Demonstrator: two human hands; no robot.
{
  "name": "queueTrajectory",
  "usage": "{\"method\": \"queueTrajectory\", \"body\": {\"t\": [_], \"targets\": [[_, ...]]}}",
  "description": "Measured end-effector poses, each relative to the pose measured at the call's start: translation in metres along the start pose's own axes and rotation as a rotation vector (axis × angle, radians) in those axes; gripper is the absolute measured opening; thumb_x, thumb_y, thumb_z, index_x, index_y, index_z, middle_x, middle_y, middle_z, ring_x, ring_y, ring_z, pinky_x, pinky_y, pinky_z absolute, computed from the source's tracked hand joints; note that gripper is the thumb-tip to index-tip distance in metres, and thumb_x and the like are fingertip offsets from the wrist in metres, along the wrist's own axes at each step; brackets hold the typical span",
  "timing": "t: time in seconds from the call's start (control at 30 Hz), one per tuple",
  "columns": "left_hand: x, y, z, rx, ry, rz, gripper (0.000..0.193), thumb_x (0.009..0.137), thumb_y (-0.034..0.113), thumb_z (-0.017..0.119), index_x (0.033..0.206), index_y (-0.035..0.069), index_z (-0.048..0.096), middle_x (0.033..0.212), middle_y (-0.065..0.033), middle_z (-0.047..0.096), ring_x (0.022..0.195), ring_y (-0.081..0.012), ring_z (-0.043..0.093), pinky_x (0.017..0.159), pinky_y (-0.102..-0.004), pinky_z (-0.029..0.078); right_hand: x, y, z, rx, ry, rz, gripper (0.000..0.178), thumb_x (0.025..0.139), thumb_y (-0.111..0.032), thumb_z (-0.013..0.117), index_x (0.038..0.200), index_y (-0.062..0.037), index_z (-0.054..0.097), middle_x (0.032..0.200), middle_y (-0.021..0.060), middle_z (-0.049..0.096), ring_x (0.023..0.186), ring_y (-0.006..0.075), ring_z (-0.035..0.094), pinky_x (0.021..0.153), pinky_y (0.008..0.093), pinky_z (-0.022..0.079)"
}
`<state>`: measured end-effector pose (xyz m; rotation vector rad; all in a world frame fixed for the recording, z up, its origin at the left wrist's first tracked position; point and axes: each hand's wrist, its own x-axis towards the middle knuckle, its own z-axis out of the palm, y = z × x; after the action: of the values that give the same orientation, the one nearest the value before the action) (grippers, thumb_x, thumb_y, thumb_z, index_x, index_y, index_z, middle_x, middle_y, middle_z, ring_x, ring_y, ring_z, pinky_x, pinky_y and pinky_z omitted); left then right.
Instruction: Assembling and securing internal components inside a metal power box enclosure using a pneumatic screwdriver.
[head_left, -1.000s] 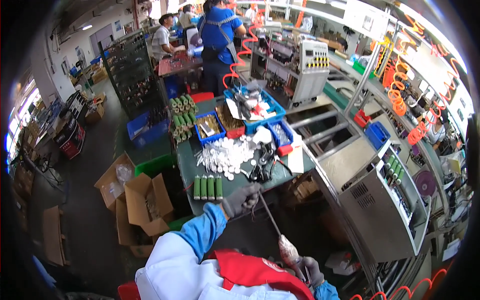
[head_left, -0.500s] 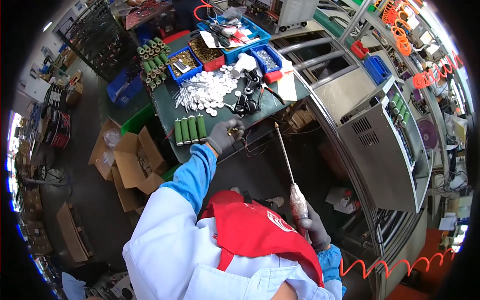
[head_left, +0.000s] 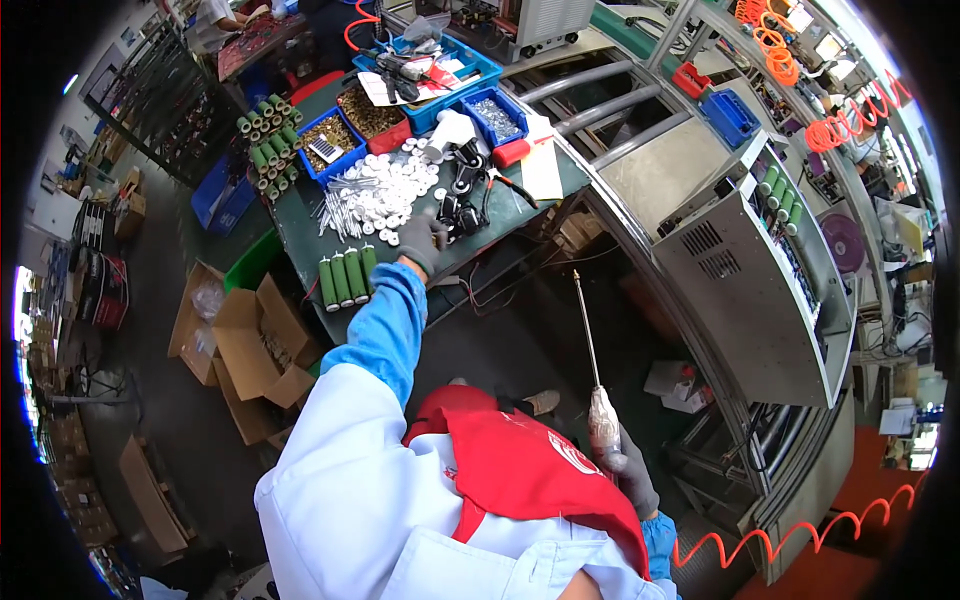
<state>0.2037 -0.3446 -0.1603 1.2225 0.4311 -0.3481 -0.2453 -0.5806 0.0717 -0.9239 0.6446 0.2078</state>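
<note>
Locate the right hand (head_left: 632, 472), gloved in grey and wrapped around the lower body of a long-shafted driver (head_left: 604, 420). Note the shaft aimed up and away above the floor, well apart from the bench (head_left: 505, 215), ending in a brass-coloured tip in free air. Expect most of the weight in the thick body; treat the shaft as stiff, slim and probably slick. Take hold at the pale, wrapped-looking body, away from the tip, allowing for some swing at the long end.

Locate the left hand (head_left: 422, 240), also gloved, over the near edge of the bench, next to white rings (head_left: 385, 205) and black fittings (head_left: 458, 215). Cannot tell from this view whether holding anything. Judge the rings light, smooth and likely plastic; pinch by the rim.

Beside the left hand, find four green cylinders (head_left: 346, 277) in a row near the bench corner. Judge as rigid, possibly brittle; grasp around the middle.

Farther out, find a blue bin (head_left: 347, 167) of brass-coloured parts, a grey cabinet (head_left: 745, 290) to the right and an open cardboard box (head_left: 240, 345) to the left.
</note>
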Motion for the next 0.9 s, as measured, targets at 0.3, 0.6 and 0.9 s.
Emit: {"method": "queueTrajectory", "body": {"t": [0.3, 0.6, 0.9], "targets": [[0.057, 0.108, 0.086, 1.333, -0.146, 0.308, 0.103, 0.069, 0.043, 0.083, 0.151, 0.012, 0.029, 0.136, -0.0254, 0.052, 0.125, -0.0380, 0.053, 0.103, -0.0421, 0.043, -0.009, -0.029, 0.004, 0.007, 0.030, 0.032, 0.094, 0.066, -0.028, 0.074, 0.146, 0.0003, 0.034, 0.115, 0.0109, 0.057, 0.096, 0.0177, 0.059, 0.085, 0.0314, 0.049], [0.075, 0.086, 0.087, 1.428, -0.379, 0.286, 0.061, 0.068, 0.039, 0.081, 0.114, 0.001, 0.068, 0.109, -0.0176, 0.070, 0.099, -0.0289, 0.068, 0.089, -0.0373, 0.051, 0.016, 0.015, -0.036, 0.066, -0.071, -0.020, 0.075, 0.086, -0.027, 0.062, 0.150, -0.0044, 0.031, 0.140, 0.0103, 0.050, 0.126, 0.0219, 0.048, 0.109, 0.0348, 0.036], [0.077, 0.105, 0.062, 1.465, -0.038, 0.266, 0.075, 0.072, 0.048, 0.077, 0.126, 0.000, 0.058, 0.119, -0.0225, 0.065, 0.111, -0.0357, 0.062, 0.095, -0.0406, 0.048, 0.043, 0.014, -0.027, 0.081, -0.109, 0.010, 0.074, 0.086, -0.028, 0.061, 0.149, -0.0035, 0.032, 0.136, 0.0090, 0.052, 0.122, 0.0219, 0.050, 0.107, 0.0353, 0.037]]}}
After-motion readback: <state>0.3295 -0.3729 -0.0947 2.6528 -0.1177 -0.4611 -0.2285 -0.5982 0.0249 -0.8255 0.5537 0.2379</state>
